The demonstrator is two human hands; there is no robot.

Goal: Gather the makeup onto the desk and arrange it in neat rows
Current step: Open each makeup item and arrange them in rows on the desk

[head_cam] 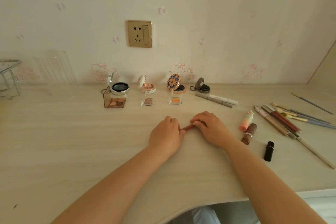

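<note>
While gripped, red tube (187, 127) between hands (189, 131).

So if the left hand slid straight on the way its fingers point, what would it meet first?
Most likely the right hand: the left hand points right along the reddish tube both hands hold, though depth is hard to judge.

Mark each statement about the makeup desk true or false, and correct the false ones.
1. Both hands hold one reddish tube. True: the left hand and right hand grip the reddish tube between them.
2. The four round compacts by the wall are closed. False: all four, like the silver compact, stand open.
3. The black lipstick lies right of the right hand. True.
4. The brushes lie left of the palettes. False: they lie at the desk's right side.
5. The orange palette lies before a compact. True.
</note>
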